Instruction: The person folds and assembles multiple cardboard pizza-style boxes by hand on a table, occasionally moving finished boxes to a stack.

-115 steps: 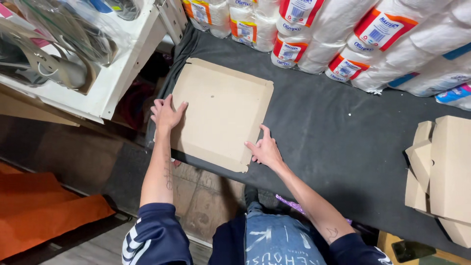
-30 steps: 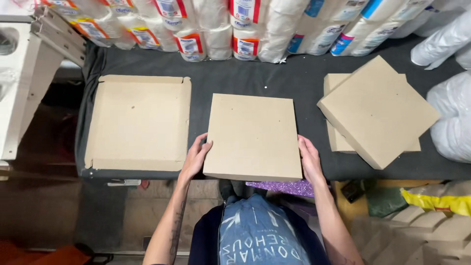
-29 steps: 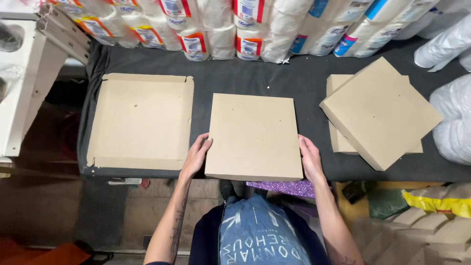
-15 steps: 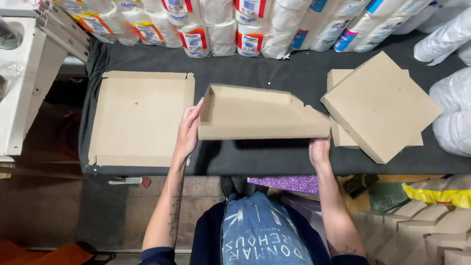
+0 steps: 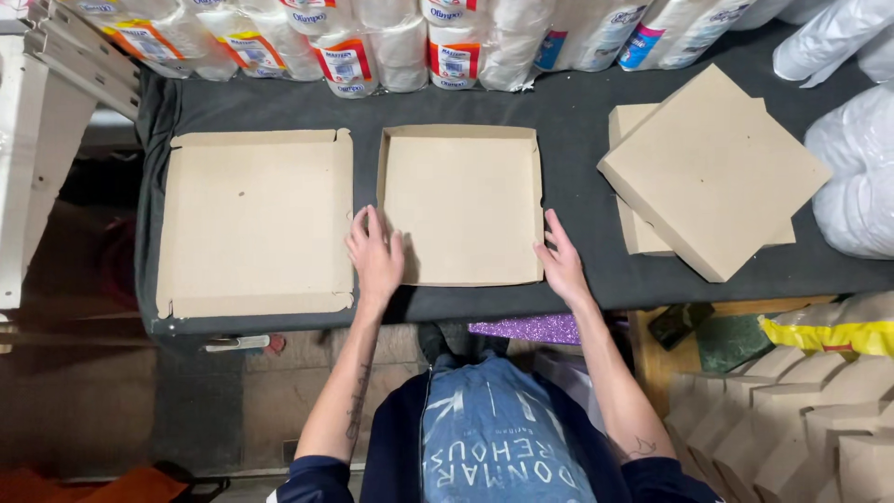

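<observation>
Along the far edge of the table (image 5: 577,126), a row of plastic-wrapped paper rolls (image 5: 410,42), white with small red, orange, blue and pink label panels. At the far right, more white plastic-wrapped bundles (image 5: 857,177). Covering the table, a dark grey cloth, matte and slightly creased.

At centre, a shallow square cardboard tray (image 5: 463,203), plain brown, open side up, low folded walls on all four sides. Left hand (image 5: 375,253) laid flat with fingers spread at the tray's near-left corner; right hand (image 5: 562,263) flat and spread against its near-right edge. Nothing pinched or lifted.

Just left, lying apart, a larger tray (image 5: 253,222) of the same board with notched corners. To the right, a skewed stack of closed cardboard pieces (image 5: 712,172). Near right, below table level, a yellow bag (image 5: 829,333) and folded cardboard pieces (image 5: 801,410).
</observation>
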